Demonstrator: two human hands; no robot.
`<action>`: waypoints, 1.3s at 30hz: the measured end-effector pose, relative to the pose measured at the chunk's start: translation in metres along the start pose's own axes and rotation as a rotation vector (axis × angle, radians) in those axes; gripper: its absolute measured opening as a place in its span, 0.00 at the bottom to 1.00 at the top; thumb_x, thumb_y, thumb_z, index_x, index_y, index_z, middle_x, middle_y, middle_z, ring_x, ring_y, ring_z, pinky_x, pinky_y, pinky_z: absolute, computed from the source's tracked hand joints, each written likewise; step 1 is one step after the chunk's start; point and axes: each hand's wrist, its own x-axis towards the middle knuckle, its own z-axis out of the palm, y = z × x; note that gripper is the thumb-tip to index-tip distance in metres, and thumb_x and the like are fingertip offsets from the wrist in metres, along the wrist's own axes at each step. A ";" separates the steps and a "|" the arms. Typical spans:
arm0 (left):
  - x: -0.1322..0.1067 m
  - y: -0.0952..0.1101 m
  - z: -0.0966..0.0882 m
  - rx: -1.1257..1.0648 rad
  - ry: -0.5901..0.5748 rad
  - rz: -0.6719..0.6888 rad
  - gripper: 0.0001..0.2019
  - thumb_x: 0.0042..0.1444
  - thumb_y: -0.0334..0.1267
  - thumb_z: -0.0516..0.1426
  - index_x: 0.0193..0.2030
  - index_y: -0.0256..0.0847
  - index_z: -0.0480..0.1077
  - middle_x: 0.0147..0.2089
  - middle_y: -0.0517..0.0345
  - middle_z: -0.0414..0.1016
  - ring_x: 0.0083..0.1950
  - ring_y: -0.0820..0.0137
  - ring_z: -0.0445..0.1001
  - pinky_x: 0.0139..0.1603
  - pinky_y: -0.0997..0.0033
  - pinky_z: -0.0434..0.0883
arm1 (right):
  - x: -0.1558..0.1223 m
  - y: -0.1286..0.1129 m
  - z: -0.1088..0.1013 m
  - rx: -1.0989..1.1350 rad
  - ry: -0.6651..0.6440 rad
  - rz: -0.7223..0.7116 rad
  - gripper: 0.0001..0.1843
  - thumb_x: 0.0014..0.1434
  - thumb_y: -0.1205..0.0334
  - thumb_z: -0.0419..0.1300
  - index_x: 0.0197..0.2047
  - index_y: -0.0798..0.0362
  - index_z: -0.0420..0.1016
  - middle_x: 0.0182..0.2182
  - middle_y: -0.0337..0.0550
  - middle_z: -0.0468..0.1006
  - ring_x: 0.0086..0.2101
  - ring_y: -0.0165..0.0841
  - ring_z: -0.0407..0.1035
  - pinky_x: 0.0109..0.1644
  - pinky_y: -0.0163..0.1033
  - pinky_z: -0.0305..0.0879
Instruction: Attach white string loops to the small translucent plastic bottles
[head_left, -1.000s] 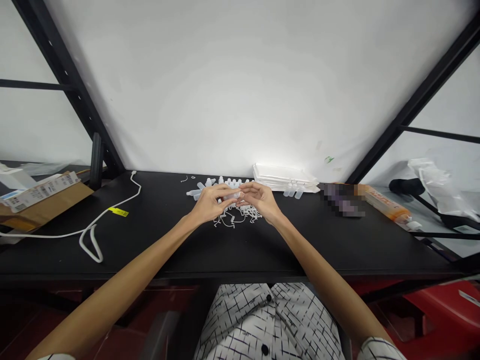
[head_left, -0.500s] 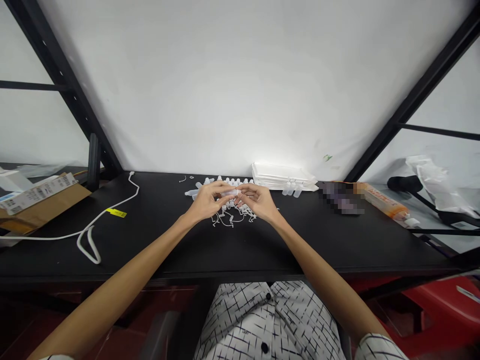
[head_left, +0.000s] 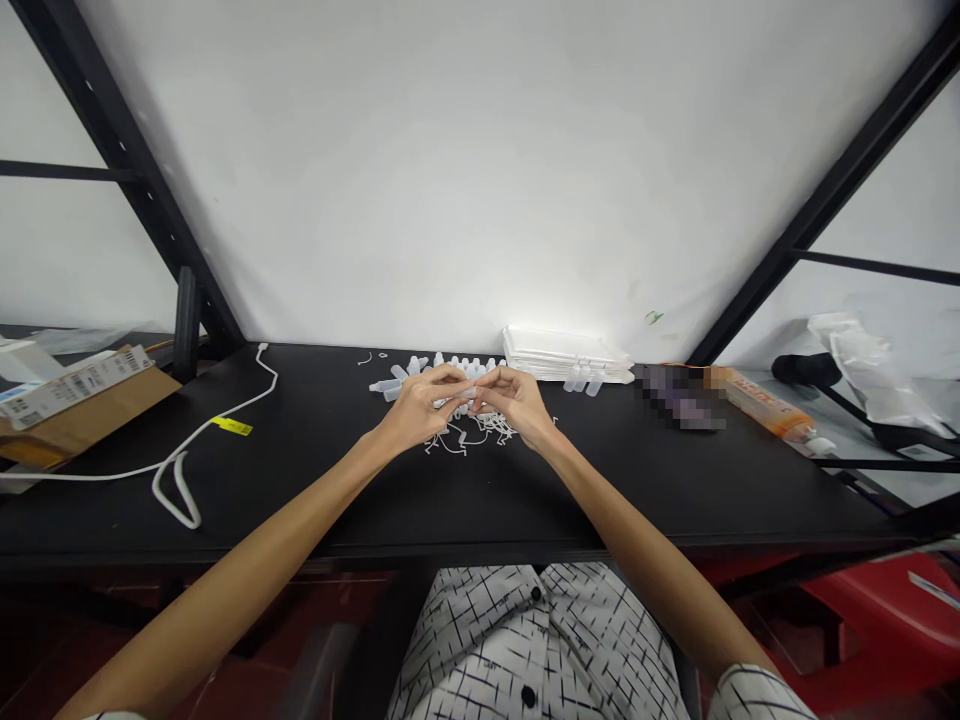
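In the head view, a small plastic bottle [head_left: 466, 394] is pinched between the fingertips of the left hand [head_left: 416, 408] and the right hand [head_left: 517, 405], both nearly closed and held above the tabletop [head_left: 300, 500]. More bottles [head_left: 450, 367] are laid just behind the hands, thin white plastic strands [head_left: 469, 437] are scattered just in front, and stacked white trays [head_left: 562, 353] are set to the right.

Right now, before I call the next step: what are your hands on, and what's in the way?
Left hand, right hand both on one small translucent plastic tube. Thin white plastic strands tangled under the hands. Loose tubes just behind.
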 end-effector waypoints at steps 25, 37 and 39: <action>-0.001 -0.004 -0.002 -0.010 -0.056 -0.152 0.09 0.59 0.37 0.58 0.43 0.39 0.78 0.39 0.51 0.79 0.37 0.68 0.76 0.37 0.68 0.73 | 0.001 0.002 -0.001 -0.133 -0.040 -0.080 0.18 0.50 0.50 0.66 0.36 0.57 0.76 0.23 0.42 0.77 0.27 0.34 0.75 0.39 0.46 0.75; 0.000 -0.004 -0.005 -0.102 -0.206 -0.532 0.21 0.62 0.42 0.52 0.57 0.33 0.69 0.28 0.53 0.76 0.25 0.70 0.74 0.28 0.70 0.71 | 0.011 -0.012 -0.056 -1.028 0.314 -0.200 0.11 0.57 0.62 0.56 0.41 0.52 0.78 0.35 0.44 0.81 0.36 0.36 0.75 0.41 0.40 0.67; 0.001 -0.003 -0.007 -0.136 -0.220 -0.580 0.20 0.61 0.42 0.52 0.55 0.33 0.69 0.25 0.55 0.75 0.23 0.71 0.73 0.25 0.73 0.70 | 0.012 -0.012 -0.067 -1.176 0.341 -0.135 0.10 0.56 0.64 0.56 0.37 0.51 0.79 0.34 0.42 0.82 0.35 0.36 0.74 0.40 0.39 0.65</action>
